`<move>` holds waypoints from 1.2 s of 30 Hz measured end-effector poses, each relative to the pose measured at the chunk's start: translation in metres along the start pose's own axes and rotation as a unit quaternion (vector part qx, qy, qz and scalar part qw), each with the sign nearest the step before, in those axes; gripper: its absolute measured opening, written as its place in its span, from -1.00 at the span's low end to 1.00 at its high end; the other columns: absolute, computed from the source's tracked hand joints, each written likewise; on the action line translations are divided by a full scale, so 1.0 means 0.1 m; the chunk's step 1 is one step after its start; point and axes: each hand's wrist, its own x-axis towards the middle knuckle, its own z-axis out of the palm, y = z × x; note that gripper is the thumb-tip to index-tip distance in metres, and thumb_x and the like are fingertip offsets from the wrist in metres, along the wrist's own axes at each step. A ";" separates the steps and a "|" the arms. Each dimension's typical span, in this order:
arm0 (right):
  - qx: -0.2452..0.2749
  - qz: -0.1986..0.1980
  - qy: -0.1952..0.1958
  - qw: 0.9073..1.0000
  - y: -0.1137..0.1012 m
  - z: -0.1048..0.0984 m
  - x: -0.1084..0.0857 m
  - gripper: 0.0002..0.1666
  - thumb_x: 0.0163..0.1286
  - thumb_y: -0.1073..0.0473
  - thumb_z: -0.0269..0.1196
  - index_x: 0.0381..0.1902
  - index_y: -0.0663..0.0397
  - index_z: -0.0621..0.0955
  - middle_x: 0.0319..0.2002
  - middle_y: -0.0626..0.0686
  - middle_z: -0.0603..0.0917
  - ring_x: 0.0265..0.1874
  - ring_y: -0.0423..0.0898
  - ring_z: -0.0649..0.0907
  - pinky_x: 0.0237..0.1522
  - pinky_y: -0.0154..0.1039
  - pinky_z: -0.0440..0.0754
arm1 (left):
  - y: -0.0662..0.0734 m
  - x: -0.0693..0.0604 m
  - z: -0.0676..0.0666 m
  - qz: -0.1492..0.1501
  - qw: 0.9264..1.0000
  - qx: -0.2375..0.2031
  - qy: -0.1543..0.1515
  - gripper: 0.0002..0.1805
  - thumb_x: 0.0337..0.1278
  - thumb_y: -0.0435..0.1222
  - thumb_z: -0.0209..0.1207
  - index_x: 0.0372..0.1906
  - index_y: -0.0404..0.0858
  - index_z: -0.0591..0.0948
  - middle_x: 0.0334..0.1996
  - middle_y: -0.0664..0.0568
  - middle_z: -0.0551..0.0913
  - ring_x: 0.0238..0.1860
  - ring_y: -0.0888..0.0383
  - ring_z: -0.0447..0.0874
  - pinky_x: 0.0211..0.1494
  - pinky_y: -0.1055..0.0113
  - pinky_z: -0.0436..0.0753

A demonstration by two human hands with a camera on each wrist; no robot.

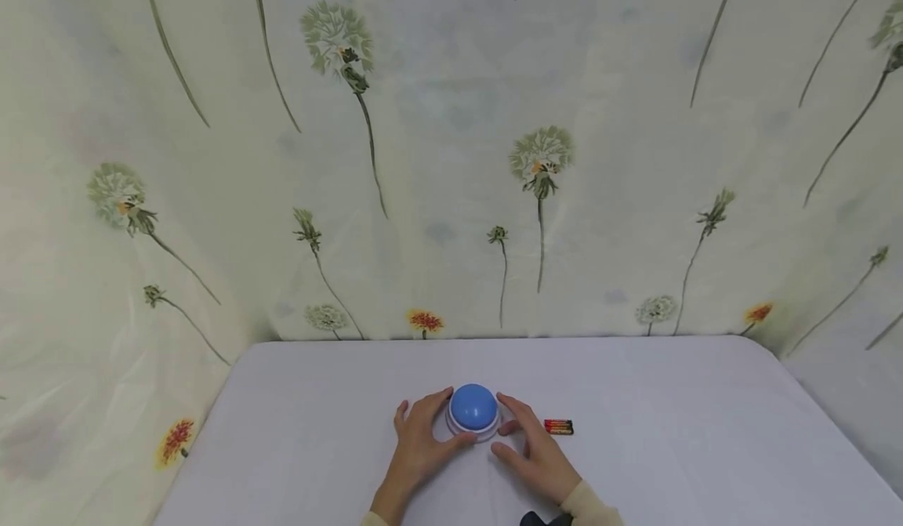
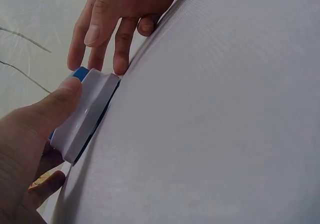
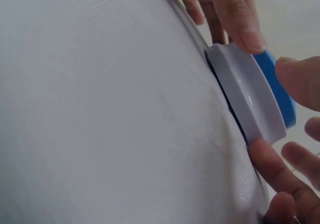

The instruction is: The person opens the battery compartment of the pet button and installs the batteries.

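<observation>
A round push button (image 1: pixel 474 407) with a blue dome and a white base sits on the white-covered table, dome up. My left hand (image 1: pixel 425 436) holds its base from the left, the thumb (image 2: pixel 65 96) on the near side and the fingers reaching round the far side. On the other side is my right hand (image 1: pixel 532 448), its fingers loosely bent. One right fingertip (image 3: pixel 262 151) meets the lower edge of the base, while the right thumb stands apart from it. The button's underside is hidden.
Two small red and black batteries (image 1: pixel 559 426) lie side by side just right of my right hand. Behind the white tabletop (image 1: pixel 317 385) hangs a flower-printed cloth (image 1: pixel 451 259), which also runs along both sides. Something black (image 1: pixel 545 519) shows by the right sleeve.
</observation>
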 end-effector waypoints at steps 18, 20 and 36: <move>-0.016 -0.083 0.019 0.996 0.03 0.16 0.16 -0.11 0.15 -0.05 0.37 0.39 -0.08 0.27 0.19 -0.02 0.45 -0.41 -0.34 0.53 -0.34 -0.47 0.48 | -0.05 -0.04 -0.07 -0.004 1.000 -0.025 0.007 -0.28 -0.19 0.13 0.36 0.14 -0.09 0.53 0.07 0.09 0.63 0.12 0.09 0.54 0.29 -0.22 0.06; -0.016 -0.086 0.022 0.996 0.02 0.15 0.18 -0.09 0.14 -0.04 0.38 0.39 -0.06 0.26 0.19 0.00 0.45 -0.44 -0.34 0.53 -0.37 -0.47 0.49 | -0.06 -0.03 -0.06 -0.004 1.000 -0.024 0.008 -0.28 -0.19 0.13 0.36 0.14 -0.09 0.53 0.07 0.09 0.63 0.12 0.10 0.54 0.29 -0.22 0.06; -0.063 -0.032 0.016 0.997 -0.08 0.11 0.27 -0.11 0.07 -0.26 0.35 0.36 -0.34 0.29 0.01 -0.21 0.50 -0.55 -0.36 0.44 -0.52 -0.51 0.42 | -0.03 0.00 0.00 0.005 1.000 -0.012 0.006 -0.27 -0.16 0.20 0.31 0.18 -0.04 0.51 0.09 0.13 0.61 0.15 0.13 0.51 0.29 -0.20 0.08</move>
